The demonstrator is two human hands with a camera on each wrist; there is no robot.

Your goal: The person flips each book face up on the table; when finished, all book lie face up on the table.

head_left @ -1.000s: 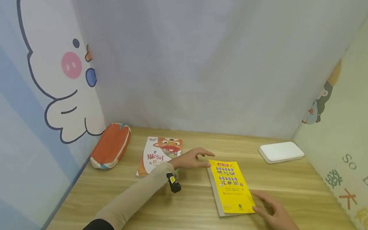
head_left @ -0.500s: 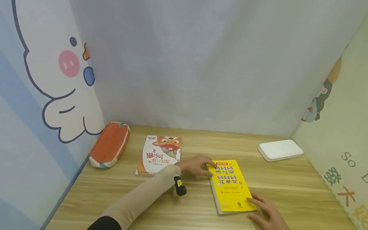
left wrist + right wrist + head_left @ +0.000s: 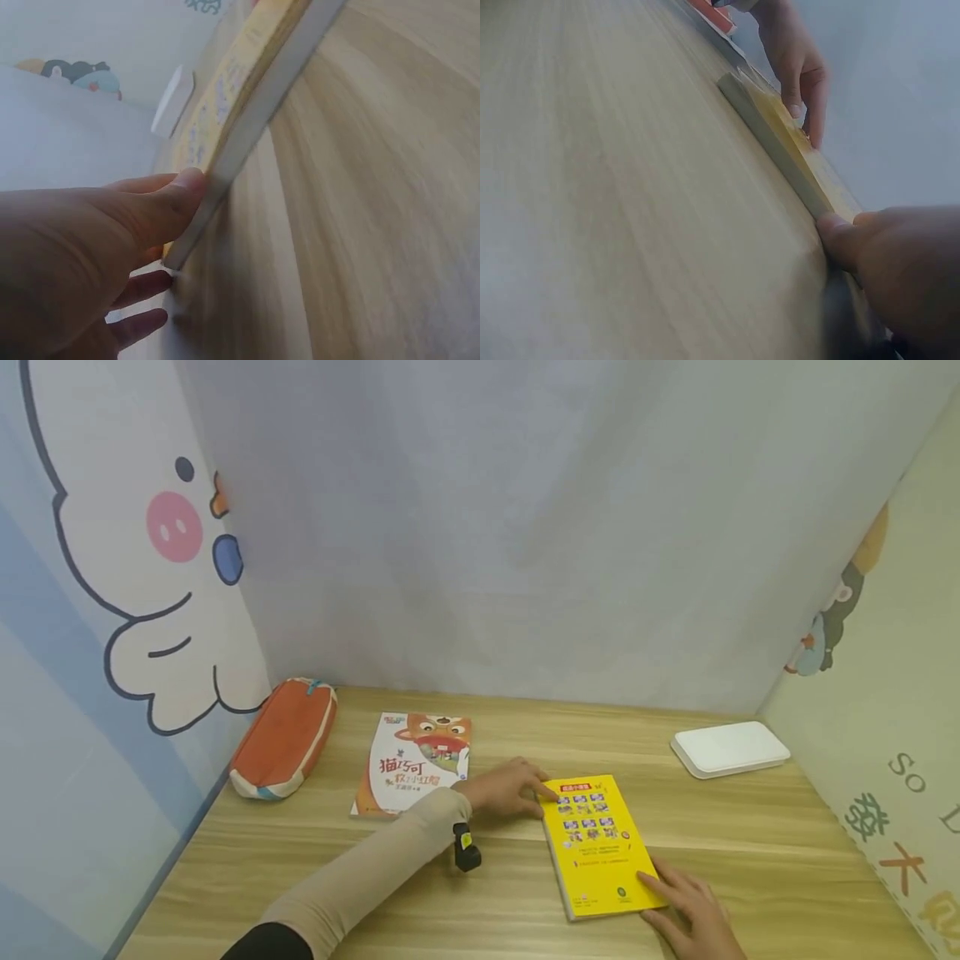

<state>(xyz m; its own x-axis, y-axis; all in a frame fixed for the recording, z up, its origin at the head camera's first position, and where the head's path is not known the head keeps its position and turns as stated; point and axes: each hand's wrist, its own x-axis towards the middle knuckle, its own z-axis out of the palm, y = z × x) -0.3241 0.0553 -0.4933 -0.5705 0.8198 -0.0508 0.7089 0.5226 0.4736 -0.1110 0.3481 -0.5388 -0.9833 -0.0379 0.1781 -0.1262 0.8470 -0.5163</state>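
Left hand [image 3: 504,787] rests at the far left corner of the yellow book [image 3: 597,846], its fingers fairly straight and laid along the top edge and the thumb pressed against the spine side, as the left wrist view shows [image 3: 90,255]; it pinches nothing that I can see. Right hand [image 3: 690,910] lies at the near right corner of the same book, fingers relaxed and spread, fingertips on the cover and thumb against the edge in the right wrist view [image 3: 900,270]. The book lies flat and closed on the worktop [image 3: 750,860], slightly skewed, between the two hands, which touch it at diagonally opposite corners. Judging from this, the main risk is that the book turns or slides on the smooth wood if one hand pushes harder than the other, since neither has a real grip. A push from the left corner could also lift only the cover rather than the whole block of pages, so it bends or flaps open. A sideways slip could bring the book against the picture book [image 3: 417,762] lying just beside the left hand, while the orange pencil case [image 3: 287,737] and the white flat box [image 3: 729,748] sit well apart and seem out of harm's way.
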